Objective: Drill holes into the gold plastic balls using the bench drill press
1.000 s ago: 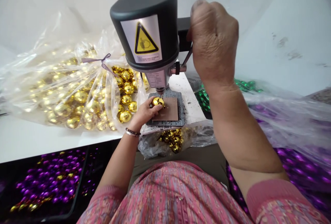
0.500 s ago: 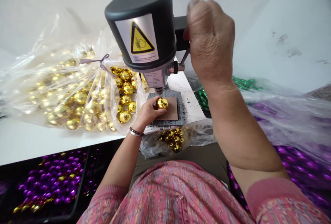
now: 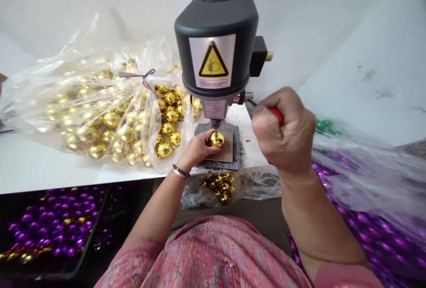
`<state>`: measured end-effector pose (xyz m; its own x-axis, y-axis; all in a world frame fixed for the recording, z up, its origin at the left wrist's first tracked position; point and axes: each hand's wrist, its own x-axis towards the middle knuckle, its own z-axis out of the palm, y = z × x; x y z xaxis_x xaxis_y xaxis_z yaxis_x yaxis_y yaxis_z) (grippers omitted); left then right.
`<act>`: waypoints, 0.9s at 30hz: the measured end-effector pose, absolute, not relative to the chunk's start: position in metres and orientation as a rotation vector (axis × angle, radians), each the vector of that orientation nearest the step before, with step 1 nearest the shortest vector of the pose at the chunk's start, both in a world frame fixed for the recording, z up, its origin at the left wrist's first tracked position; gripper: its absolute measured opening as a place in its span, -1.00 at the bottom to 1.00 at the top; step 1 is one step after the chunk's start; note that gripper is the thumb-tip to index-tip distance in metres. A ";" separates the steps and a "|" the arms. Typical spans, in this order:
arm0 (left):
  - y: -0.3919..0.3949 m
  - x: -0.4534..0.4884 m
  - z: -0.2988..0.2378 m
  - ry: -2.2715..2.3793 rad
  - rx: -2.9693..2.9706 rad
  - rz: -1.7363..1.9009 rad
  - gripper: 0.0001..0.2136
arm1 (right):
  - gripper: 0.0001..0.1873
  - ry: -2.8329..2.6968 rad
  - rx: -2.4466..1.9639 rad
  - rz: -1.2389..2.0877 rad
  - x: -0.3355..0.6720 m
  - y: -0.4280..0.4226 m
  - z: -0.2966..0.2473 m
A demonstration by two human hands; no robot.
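Note:
My left hand (image 3: pixel 199 149) pinches a shiny gold ball (image 3: pixel 217 139) between thumb and fingers. The ball rests on a brown board (image 3: pixel 225 154) laid over the grey base (image 3: pixel 237 146) of a black drill press (image 3: pixel 216 26). Directly above, the chuck (image 3: pixel 215 124) is so low that the bit meets the ball's top; how deep it goes I cannot tell. My right hand (image 3: pixel 286 130) is closed in a fist round the red-knobbed feed lever (image 3: pixel 277 116) at the machine's right side.
A clear bag (image 3: pixel 109 110) of gold balls lies left of the press. Below the table edge hangs another bag (image 3: pixel 222 188) of gold pieces. Purple balls (image 3: pixel 63 217) fill a dark bin at lower left; bagged purple balls (image 3: pixel 369 234) lie at right. Dark shavings (image 3: pixel 242 152) surround the base.
My right hand has pulled the lever down from beside the motor housing, and the chuck has come down to the ball. My left hand still holds the ball on the board.

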<state>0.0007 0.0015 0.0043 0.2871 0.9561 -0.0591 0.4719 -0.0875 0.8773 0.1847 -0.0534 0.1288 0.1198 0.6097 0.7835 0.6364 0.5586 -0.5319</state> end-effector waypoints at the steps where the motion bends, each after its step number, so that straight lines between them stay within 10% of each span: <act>1: 0.001 0.001 0.004 1.305 1.710 0.705 -0.40 | -0.83 -1.578 -1.101 -0.073 0.185 -0.057 0.121; 20: -0.003 -0.002 0.003 1.254 1.737 0.751 -0.53 | -0.79 -1.479 -0.827 -0.284 0.183 -0.038 0.020; 27: -0.004 -0.002 0.001 1.280 1.710 0.750 -0.44 | -0.74 -1.306 -1.049 -0.196 0.177 -0.041 0.099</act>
<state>-0.0016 -0.0042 0.0007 0.2961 0.9548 -0.0245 0.4448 -0.1151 0.8882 0.1767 -0.0406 0.0988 0.3165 0.4218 0.8496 0.6523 0.5535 -0.5178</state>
